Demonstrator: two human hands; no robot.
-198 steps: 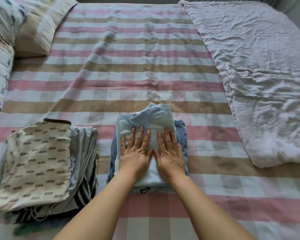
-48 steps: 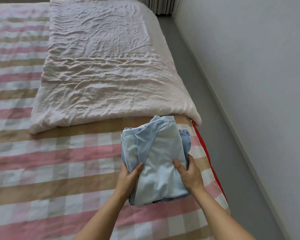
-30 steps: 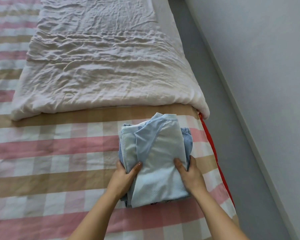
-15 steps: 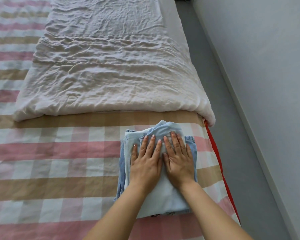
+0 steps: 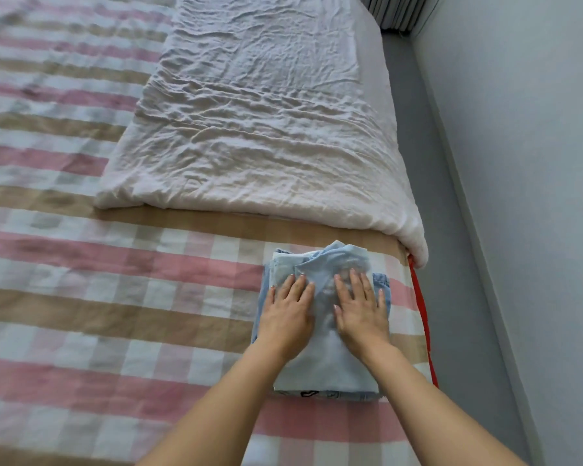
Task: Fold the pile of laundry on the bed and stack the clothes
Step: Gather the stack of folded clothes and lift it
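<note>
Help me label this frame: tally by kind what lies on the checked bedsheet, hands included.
Stack of folded blue clothes: 1
White quilt: 1
Hands: 2, the left hand and the right hand, both flat on the stack
Total: 4

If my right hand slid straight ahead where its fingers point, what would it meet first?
Past the folded stack, your right hand would probably first meet the near edge of the white duvet.
</note>
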